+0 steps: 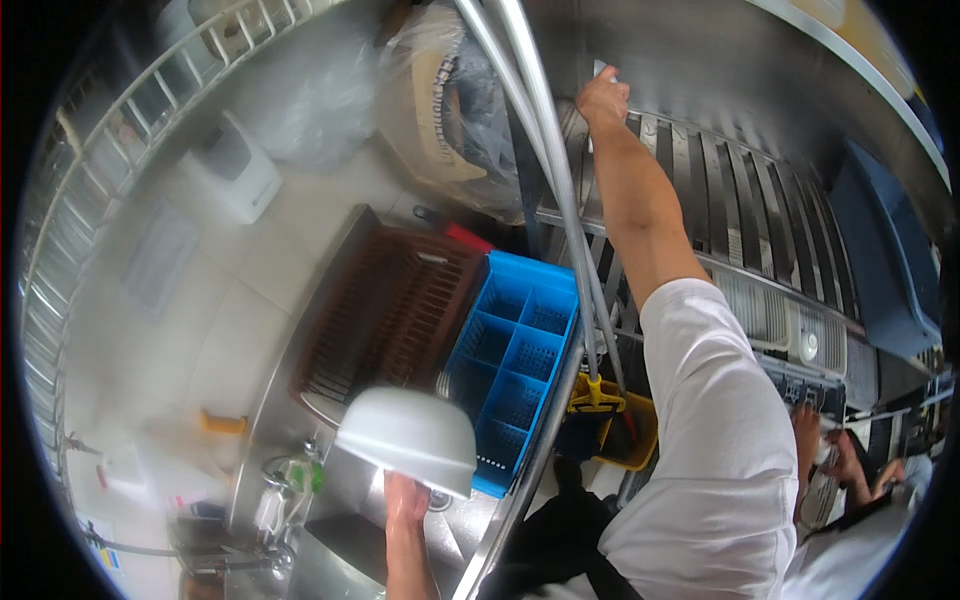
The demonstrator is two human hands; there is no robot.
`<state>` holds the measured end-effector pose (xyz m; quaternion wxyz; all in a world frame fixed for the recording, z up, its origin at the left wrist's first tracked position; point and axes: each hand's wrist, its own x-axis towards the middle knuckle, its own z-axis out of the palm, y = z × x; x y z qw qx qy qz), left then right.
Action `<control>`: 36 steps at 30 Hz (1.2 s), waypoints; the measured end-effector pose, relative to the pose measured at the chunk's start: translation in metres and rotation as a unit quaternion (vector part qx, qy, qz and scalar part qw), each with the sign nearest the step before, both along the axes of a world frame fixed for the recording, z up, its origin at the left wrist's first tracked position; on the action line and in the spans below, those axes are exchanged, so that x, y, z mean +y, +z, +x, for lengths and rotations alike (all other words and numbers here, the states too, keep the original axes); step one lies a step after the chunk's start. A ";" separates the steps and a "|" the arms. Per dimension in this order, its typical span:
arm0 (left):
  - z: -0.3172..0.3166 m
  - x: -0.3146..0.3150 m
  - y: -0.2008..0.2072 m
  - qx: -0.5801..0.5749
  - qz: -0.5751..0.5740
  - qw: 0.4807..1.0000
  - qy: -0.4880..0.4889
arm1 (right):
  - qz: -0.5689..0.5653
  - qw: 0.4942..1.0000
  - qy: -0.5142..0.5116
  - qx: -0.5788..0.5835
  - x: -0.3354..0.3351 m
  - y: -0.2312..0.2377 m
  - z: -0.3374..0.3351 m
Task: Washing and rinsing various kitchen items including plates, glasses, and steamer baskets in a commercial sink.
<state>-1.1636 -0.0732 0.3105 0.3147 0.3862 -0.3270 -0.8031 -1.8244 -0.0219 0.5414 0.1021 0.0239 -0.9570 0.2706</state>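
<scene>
My left hand (pixel 405 497) is closed on the rim of a white bowl (pixel 407 435), tilted with its rounded outside facing up. The bowl is over the sink (pixel 462 520), beside a blue divided basket (pixel 525 350) and a brown dish rack (pixel 385 300). My right arm, in a white sleeve, reaches far out over a slatted metal shelf (pixel 710 180). At its far end my right hand (pixel 604 98) is closed round something white and thin; only slivers show past the fingers, so its kind is unclear.
Two metal poles (pixel 560 170) slant between the sink and the shelf. Below stands a yellow bucket (pixel 637 435). A blue-grey bin (pixel 885 250) is at the right. Another person's hands (pixel 848 460) show at lower right. A white wire rack (pixel 110 130) curves at upper left.
</scene>
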 end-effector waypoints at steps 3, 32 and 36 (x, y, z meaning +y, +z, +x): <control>-0.053 0.009 0.019 -0.024 -0.010 0.998 -0.061 | 0.023 0.998 0.019 0.061 -0.010 -0.028 -0.049; -0.079 -0.049 0.027 -0.072 -0.032 0.889 -0.452 | -0.543 0.672 0.341 -0.370 0.124 -0.231 0.439; -0.060 -0.055 0.046 -0.082 -0.066 0.869 -0.484 | -0.543 0.723 0.264 -0.337 0.121 -0.253 0.453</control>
